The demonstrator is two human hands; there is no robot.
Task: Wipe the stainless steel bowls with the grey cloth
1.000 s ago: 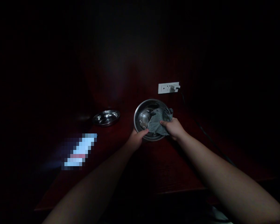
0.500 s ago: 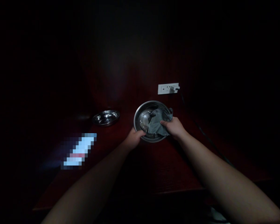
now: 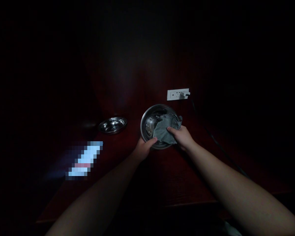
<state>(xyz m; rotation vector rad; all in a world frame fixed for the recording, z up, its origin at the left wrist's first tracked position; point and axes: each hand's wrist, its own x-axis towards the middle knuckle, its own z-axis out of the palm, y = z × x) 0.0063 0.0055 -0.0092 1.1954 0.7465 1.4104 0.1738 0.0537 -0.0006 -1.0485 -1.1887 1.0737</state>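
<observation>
A shiny metal bowl (image 3: 150,122) is held tilted over the dark red table, its inside facing me. My left hand (image 3: 144,147) grips its lower left rim, thumb over the edge and the other fingers hidden behind. At the bowl's right side, my right hand (image 3: 183,135) is closed on a grey-green cloth (image 3: 163,129), with the thumb pressing it against the inside and rim. The cloth covers much of the bowl's right half. The right hand's other fingers are out of sight behind the cloth and rim.
A second, shallower metal bowl (image 3: 113,125) rests on the table (image 3: 186,183) to the left. Nearer me lies a bright, pixelated screen (image 3: 86,160). A white wall socket (image 3: 178,94) holds a plug, and a dark cable (image 3: 221,147) runs down the right side. The surroundings are very dark.
The cloth has shifted slightly left inside the bowl with my right hand. My left thumb reaches a little further over the rim. The bowl has tilted slightly.
</observation>
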